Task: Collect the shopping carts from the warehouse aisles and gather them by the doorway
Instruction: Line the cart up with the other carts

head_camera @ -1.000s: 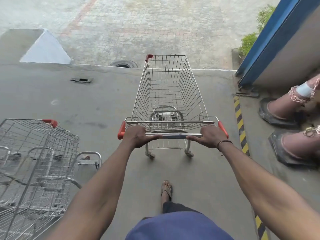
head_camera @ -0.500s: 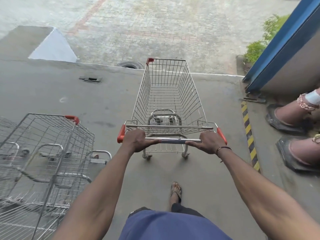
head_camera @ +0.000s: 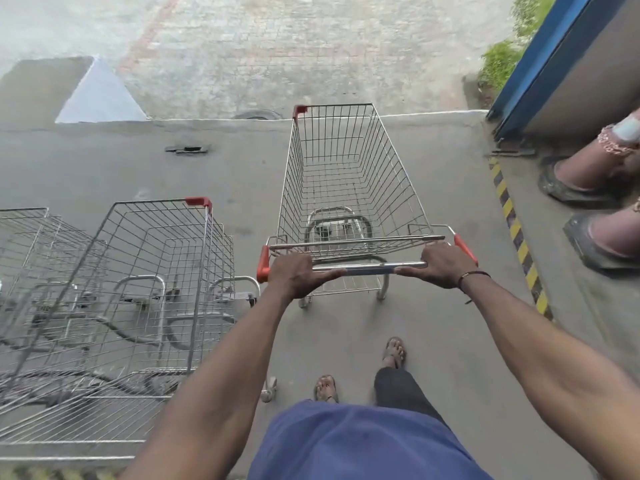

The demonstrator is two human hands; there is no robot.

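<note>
An empty wire shopping cart [head_camera: 346, 174] with red corner caps stands in front of me on the concrete floor. My left hand [head_camera: 298, 275] grips the left end of its metal handle bar. My right hand [head_camera: 440, 268] grips the right end, a dark band on that wrist. A row of nested wire carts [head_camera: 114, 299] stands to my left, their baskets pointing the same way as mine.
The concrete platform ends at a white-edged step [head_camera: 429, 116] just past the cart's nose, paving beyond. A blue door frame [head_camera: 540, 64] and another person's feet [head_camera: 588, 174] are at right, beside a yellow-black floor stripe [head_camera: 516, 233]. A small floor drain [head_camera: 188, 148] lies ahead left.
I have stepped forward and the parked carts at left have come further into view alongside me. My cart's nose is nearer the platform edge. Both hands keep their grip.
</note>
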